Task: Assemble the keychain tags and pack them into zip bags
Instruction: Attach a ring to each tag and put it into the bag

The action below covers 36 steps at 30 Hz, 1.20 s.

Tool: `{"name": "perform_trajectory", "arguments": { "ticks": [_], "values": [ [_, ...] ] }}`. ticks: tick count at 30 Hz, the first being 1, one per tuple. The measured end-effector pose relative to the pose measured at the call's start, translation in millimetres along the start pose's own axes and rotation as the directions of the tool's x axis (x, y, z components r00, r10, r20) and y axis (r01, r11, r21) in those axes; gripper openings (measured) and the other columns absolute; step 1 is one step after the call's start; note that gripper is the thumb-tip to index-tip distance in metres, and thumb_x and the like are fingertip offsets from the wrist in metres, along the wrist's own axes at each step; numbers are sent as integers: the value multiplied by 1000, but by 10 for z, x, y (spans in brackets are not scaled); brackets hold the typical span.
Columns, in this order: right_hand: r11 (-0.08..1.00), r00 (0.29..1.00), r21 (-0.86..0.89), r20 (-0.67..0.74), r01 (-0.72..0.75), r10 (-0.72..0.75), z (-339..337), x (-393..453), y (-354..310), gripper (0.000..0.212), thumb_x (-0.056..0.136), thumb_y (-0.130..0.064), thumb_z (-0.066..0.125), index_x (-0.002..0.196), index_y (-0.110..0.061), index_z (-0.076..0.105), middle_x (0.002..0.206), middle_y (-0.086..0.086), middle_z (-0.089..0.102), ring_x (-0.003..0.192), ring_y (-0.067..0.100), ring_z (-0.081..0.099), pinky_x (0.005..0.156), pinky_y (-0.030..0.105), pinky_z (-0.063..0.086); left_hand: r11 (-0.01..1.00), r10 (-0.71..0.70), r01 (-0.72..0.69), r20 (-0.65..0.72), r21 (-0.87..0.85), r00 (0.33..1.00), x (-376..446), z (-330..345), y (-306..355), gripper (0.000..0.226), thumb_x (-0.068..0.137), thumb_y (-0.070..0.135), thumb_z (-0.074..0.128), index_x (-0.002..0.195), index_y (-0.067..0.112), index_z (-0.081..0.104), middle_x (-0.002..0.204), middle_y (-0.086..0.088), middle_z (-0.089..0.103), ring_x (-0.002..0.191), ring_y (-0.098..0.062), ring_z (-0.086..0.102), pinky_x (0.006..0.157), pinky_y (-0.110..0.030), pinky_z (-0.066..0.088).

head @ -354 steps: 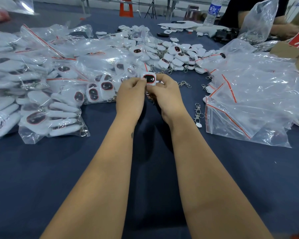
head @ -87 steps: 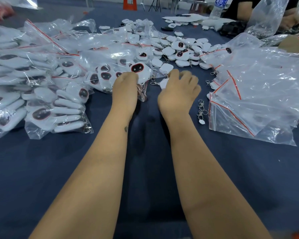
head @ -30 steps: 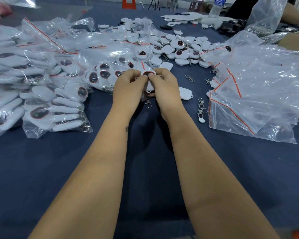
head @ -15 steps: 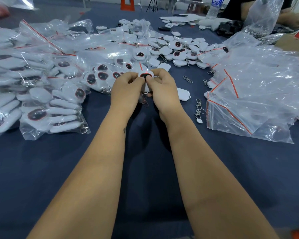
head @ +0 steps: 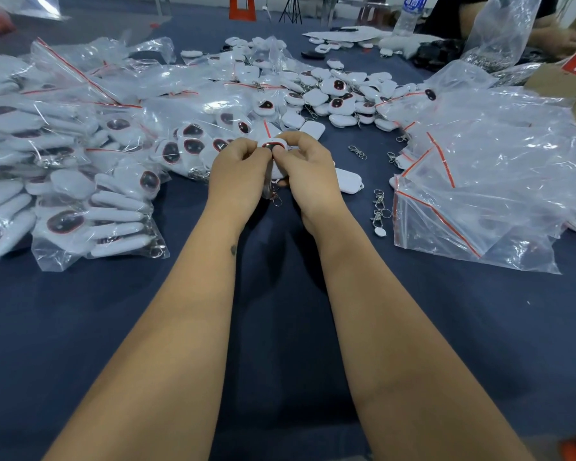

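1. Left hand and right hand: together, fingers of both curled, pinching 1 white tag above the blue table.
2. Clip: hangs under tag, btwn hands.
3. Filled zip bags: left of hands.
4. Empty bags: right.

Two hands are over the table: one left hand and one right hand. Together they pinch one white tag. One more white tag lies alone just beside the right hand. Three metal clips lie in a row by the empty bags. There are too many empty bags to count. The filled bags and the loose tags are too many as well. One water bottle stands far back.
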State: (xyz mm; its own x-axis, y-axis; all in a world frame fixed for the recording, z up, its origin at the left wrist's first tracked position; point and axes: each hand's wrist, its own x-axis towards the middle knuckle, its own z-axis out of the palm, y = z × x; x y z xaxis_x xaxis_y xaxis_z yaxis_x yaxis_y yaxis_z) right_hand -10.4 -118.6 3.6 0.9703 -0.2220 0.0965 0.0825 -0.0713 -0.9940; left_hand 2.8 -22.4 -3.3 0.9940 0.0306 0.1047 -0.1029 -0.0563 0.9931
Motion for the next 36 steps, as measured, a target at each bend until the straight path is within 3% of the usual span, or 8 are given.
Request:
{"name": "perform_trajectory", "arguments": {
  "ticks": [7,12,15,18,23,28,32,36],
  "values": [
    [1000,1000,20,-2,-1,1,0,25,28,10,94,-10,58,101,-13,65,87,16,58,82,27,58,90,58,51,999,26,-25,-27,36,999,9,14,-18,11,87,20,53,83,11,57,62,-2,54,51,-16,49,63,-37,46],
    [996,999,91,36,-9,6,-24,28,22,19,89,-3,56,103,-13,65,80,9,62,74,21,61,78,44,56,999,26,-28,-57,-41,998,-31,27,17,13,84,23,56,79,11,58,59,2,55,50,-16,49,57,-33,45],
    [990,993,141,113,9,-25,-41,0,16,27,85,6,60,101,-16,62,76,9,69,63,18,66,62,31,57,990,38,-55,-135,-128,990,-37,27,35,11,88,22,56,88,17,65,82,-5,67,68,-16,59,64,-34,48],
    [986,993,165,115,11,-30,-18,-10,6,30,84,12,60,101,-12,56,75,9,70,58,15,64,55,24,54,978,157,-186,-254,-96,954,-29,9,52,19,93,13,50,97,26,63,94,1,61,83,-12,57,77,-33,50],
    [905,1000,425,20,-1,-9,-5,30,-30,24,93,10,52,99,-11,44,104,17,61,93,30,69,80,32,60,971,228,-240,-388,18,893,-30,-14,47,42,82,1,54,112,30,50,81,12,49,63,2,48,64,-14,44],
    [785,999,618,54,-41,10,-27,34,-50,21,97,10,48,103,-8,40,99,15,56,98,33,67,95,38,55,884,229,-123,-189,451,955,-41,5,-32,20,88,21,56,107,21,60,81,10,59,76,-11,55,64,-24,38],
    [861,999,508,-6,-25,32,8,39,-35,25,92,9,57,111,-3,45,107,22,61,104,35,65,99,47,52,910,273,-178,-218,374,937,-52,7,-10,11,91,24,53,95,22,64,69,13,55,63,1,50,56,-13,34],
    [954,995,299,-100,19,11,32,24,-26,25,85,4,70,103,-2,53,97,20,64,88,28,63,94,51,53,938,311,-243,-295,245,904,-83,37,51,6,93,25,56,92,25,62,67,12,56,59,3,51,59,-11,40]
  ]
}}
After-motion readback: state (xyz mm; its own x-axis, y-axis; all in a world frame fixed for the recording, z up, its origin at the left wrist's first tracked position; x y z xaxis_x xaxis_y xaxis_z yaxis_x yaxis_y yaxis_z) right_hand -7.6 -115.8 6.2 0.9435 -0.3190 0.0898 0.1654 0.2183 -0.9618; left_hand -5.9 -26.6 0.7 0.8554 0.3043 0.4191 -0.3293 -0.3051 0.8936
